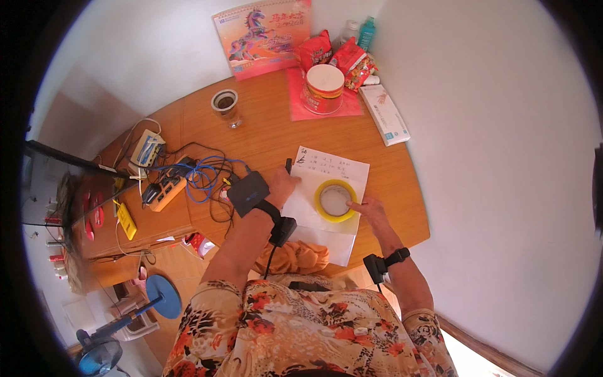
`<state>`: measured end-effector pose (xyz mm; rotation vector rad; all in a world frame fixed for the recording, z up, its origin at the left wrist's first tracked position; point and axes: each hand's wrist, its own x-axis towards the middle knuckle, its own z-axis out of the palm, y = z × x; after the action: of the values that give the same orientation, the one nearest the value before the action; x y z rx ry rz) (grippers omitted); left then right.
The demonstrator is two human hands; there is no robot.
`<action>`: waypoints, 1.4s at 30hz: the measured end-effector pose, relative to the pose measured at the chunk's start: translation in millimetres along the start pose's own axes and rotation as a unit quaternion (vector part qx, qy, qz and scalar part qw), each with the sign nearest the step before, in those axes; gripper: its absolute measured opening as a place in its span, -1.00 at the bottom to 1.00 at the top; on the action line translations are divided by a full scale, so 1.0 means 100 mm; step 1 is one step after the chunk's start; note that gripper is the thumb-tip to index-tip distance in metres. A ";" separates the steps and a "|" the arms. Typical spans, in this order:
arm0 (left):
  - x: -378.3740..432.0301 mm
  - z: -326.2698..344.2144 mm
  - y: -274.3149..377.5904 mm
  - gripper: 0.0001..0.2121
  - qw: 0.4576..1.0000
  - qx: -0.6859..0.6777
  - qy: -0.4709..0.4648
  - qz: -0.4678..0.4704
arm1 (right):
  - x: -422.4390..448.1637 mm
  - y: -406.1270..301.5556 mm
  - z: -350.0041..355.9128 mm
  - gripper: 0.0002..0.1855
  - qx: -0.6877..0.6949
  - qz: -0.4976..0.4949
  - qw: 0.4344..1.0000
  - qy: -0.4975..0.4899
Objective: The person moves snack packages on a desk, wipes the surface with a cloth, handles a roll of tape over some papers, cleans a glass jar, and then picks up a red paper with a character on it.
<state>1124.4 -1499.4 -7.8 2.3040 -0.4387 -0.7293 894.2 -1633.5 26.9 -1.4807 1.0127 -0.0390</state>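
A roll of yellow adhesive tape (pixel 321 203) lies flat over sheets of white paper (pixel 301 202), whose upper part bears handwriting. My right hand (pixel 374 214) grips the roll's right side, with a finger reaching over the ring into its core. At the paper's left edge is my left hand (pixel 282 186), its fingertips touching the sheet. A small dark object (pixel 288 165) sticks up beyond its knuckles; whether the hand holds it is unclear. Both wrists wear black straps with small devices.
Left of my left hand, a black box (pixel 248 193) trails blue cable (pixel 202 176) towards a power strip (pixel 172 188). A glass cup (pixel 226 106) stands farther back. A red tub (pixel 322 96), snack packets (pixel 355 66) and a white carton (pixel 386 115) line the far right. Orange cloth (pixel 297 258) hangs near me.
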 end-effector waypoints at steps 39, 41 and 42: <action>-0.54 0.51 0.83 -0.72 0.863 -0.010 -0.501 0.069 | -1.29 1.35 -0.17 -0.69 0.643 -0.063 0.733 0.212; -0.65 0.57 0.88 -0.75 0.831 -0.005 -0.552 0.067 | -1.41 1.42 -0.02 -0.70 0.673 -0.083 0.704 0.211; -0.69 0.59 0.89 -0.76 0.814 -0.001 -0.577 0.065 | -1.51 1.41 0.04 -0.69 0.662 -0.072 0.700 0.258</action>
<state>1024.3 -1559.0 42.9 1.5310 -1.0871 -2.0061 727.6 -1517.4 -9.7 -0.1448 0.9009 -1.1264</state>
